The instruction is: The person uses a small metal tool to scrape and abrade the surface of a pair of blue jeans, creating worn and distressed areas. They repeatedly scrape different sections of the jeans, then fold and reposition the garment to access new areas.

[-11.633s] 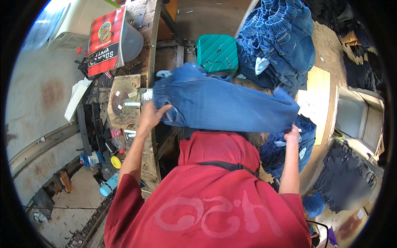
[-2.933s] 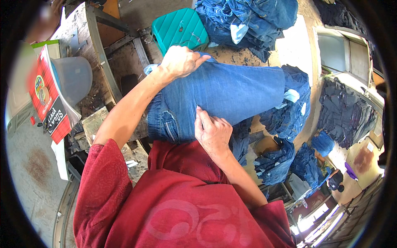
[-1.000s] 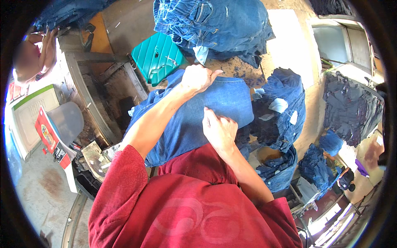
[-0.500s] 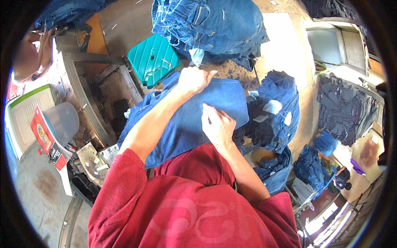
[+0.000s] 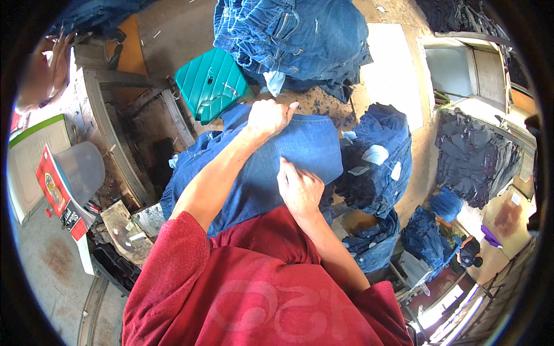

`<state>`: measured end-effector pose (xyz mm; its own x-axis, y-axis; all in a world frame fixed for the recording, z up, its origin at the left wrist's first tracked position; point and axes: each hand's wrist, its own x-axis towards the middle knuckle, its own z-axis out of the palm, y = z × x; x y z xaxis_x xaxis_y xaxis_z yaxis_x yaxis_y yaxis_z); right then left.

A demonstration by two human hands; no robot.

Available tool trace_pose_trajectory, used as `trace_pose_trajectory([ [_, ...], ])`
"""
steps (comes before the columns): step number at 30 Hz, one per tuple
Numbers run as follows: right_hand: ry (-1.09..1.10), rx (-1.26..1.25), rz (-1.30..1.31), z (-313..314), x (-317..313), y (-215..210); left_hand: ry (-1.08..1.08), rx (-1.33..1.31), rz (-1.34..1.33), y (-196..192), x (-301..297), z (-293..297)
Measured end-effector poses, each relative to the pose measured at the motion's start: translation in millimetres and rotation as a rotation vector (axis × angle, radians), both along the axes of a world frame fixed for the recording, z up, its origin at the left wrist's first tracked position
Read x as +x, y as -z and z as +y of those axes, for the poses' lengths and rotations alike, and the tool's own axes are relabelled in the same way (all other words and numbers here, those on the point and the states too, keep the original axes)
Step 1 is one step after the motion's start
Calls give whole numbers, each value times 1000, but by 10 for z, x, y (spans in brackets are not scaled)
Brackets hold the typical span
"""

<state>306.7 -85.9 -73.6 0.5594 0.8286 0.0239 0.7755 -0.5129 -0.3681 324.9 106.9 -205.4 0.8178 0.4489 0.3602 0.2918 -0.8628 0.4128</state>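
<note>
Spread over my lap is a blue denim garment (image 5: pixel 314 135), smooth on its right part and bunched toward the left. My left hand (image 5: pixel 270 120) is closed in a fist at the garment's far edge, its thumb pointing right. Whatever sits inside that fist is hidden. Nearer to me, my right hand (image 5: pixel 301 187) rests over the denim with curled fingers and the index finger against the thumb. Anything in that pinch is too small to make out.
A tall pile of jeans (image 5: pixel 294 46) stands ahead, beside a green plastic stool (image 5: pixel 210 83). More denim (image 5: pixel 384 167) is heaped at my right, with dark folded garments (image 5: pixel 479 153) beyond. Left are a wooden frame (image 5: pixel 109 138) and a grey bin (image 5: pixel 83 170). Another person (image 5: pixel 470 252) is far right.
The whole view has shifted slightly. My right hand sits a touch lower and further left over the denim; my left fist keeps its place at the far edge.
</note>
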Motion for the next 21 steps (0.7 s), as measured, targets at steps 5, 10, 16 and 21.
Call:
trace_pose_trajectory([
  [5, 28, 22, -3, -362, -171, -194, -9, -103, 73, -36, 4, -9],
  [10, 76, 172, 77, -73, 22, -105, -19, -98, 93, -47, 2, -21],
  [16, 206, 135, 167, 60, 183, -14, -37, -65, 63, 52, 4, -39],
  [21, 503, 126, 480, -303, 331, -11, -20, -110, 95, 66, -19, -59],
])
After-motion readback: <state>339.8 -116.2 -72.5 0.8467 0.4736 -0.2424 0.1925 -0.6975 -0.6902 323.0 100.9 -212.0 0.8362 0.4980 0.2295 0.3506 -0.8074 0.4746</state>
